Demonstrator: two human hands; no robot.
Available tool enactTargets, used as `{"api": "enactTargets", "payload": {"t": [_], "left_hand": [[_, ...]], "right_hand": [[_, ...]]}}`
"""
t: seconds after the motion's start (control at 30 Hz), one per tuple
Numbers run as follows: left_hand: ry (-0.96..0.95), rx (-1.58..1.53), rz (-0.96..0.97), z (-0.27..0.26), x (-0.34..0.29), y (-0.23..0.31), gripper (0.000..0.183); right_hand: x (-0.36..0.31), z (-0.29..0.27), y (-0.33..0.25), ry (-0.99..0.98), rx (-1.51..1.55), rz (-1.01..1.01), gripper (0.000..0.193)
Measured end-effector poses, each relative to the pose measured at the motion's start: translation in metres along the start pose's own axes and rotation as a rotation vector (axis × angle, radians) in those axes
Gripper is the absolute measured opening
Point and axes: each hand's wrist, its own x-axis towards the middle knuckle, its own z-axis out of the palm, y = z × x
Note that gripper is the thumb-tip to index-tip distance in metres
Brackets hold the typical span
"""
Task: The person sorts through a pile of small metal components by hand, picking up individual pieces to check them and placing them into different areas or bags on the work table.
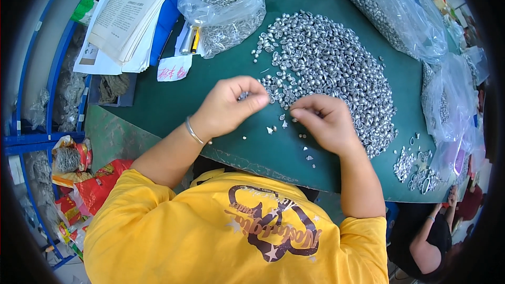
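Note:
A large heap of small silver-grey metal pieces, rounded and cup-like, (342,68) lies spread over the green tabletop (231,147). At the heap's near left edge is my left hand (231,106), its thumb and index finger pinched together. A few metal pieces show beside its curled fingers. My right hand (329,123) hovers at the heap's front edge, thumb against bent fingers. Whatever either pinch holds is too small or hidden to make out. Between and below the hands lie loose metal pieces and small pale triangular bits (270,130).
Clear plastic bags of metal parts stand at the back left (231,29), back right (389,16) and right (447,105). Papers (131,21) lie at the far left. Flatter metal parts (415,168) sit near the right corner. Another person (426,242) is at the lower right.

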Motion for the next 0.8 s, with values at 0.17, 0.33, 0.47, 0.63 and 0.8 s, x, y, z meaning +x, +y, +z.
{"api": "enactTargets", "payload": {"t": [0.17, 0.33, 0.47, 0.63, 0.8], "left_hand": [[-0.149, -0.536, -0.17, -0.009, 0.001, 0.002, 0.008], [-0.071, 0.519, 0.34, 0.017, -0.003, 0.004, 0.01], [-0.074, 0.816, 0.52, 0.028, 0.005, -0.004, 0.007], [-0.056, 0.396, 0.285, 0.029, 0.007, 0.001, 0.005], [-0.176, -0.908, -0.255, 0.001, 0.004, 0.011, 0.012]], "right_hand": [[0.001, -0.035, -0.011, -0.012, 0.558, 0.313, 0.008], [-0.004, -0.013, -0.007, -0.032, -0.458, -0.117, 0.007], [-0.006, -0.005, -0.004, 0.041, -0.61, -0.157, 0.008], [-0.002, -0.009, -0.004, 0.039, -0.275, -0.078, 0.006], [0.0, -0.035, -0.007, -0.109, 0.84, 0.263, 0.009]]}}
